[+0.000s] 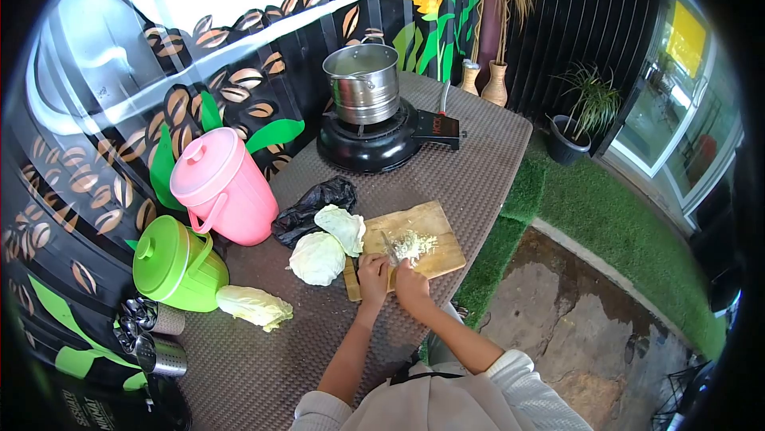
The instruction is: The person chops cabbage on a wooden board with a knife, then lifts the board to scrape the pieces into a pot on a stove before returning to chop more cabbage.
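A wooden cutting board (442,244) lies on the table with a heap of finely chopped pale cabbage (414,246) on it. My right hand (411,284) is closed around the handle of a knife (389,249), whose blade points away from me beside the heap. Just left of the knife, my left hand (372,278) rests over the board with its fingers bunched; whatever is under them is hidden. A round cabbage (317,259) and a large cut cabbage piece (341,229) sit against the board's left side.
Behind the board, a steel pot (362,84) stands on a black gas stove (370,148). A black plastic bag (315,208), pink jug (223,184), green jug (182,264), napa cabbage (255,307) and metal utensil holder (162,354) are to the left. The table's edge (498,212) runs along the right.
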A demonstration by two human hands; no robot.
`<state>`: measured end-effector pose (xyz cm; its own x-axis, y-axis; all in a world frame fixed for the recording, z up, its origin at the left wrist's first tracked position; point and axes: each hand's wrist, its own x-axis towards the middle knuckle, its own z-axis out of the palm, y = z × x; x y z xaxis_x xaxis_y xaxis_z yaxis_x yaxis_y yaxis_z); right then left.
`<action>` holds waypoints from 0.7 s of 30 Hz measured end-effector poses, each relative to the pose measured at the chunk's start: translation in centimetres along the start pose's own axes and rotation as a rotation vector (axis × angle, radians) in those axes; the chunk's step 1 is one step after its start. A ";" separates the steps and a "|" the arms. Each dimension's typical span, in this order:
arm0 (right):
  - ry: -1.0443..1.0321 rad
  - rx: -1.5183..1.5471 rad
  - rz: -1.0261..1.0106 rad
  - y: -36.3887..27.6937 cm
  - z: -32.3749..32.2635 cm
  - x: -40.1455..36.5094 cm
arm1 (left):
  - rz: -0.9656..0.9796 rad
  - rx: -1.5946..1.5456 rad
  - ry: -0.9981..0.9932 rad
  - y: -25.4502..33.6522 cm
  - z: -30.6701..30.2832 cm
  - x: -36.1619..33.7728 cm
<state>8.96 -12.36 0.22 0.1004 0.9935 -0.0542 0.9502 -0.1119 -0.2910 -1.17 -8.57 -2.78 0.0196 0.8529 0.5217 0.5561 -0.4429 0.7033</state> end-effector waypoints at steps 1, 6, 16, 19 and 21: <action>-0.001 0.005 0.001 0.2 -0.1 0.3 | 0.001 0.003 -0.003 0.2 -0.1 -0.1; 0.045 0.011 -0.086 -0.1 -1.9 -1.4 | -0.025 -0.047 0.009 0.1 0.0 0.0; 0.067 -0.030 -0.134 0.9 -0.8 0.1 | -0.115 -0.073 -0.042 0.5 -0.1 -0.4; 0.041 -0.003 -0.064 0.2 -0.2 -1.7 | -0.125 -0.064 0.025 0.5 0.2 -0.3; 0.017 -0.004 0.063 -0.5 0.3 -2.4 | -0.268 -0.217 -0.001 0.6 0.3 -0.4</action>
<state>8.14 -14.68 0.20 0.1648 0.9848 -0.0556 0.9431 -0.1738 -0.2835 -0.61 -9.13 -2.67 -0.1027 0.9471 0.3040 0.3522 -0.2512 0.9016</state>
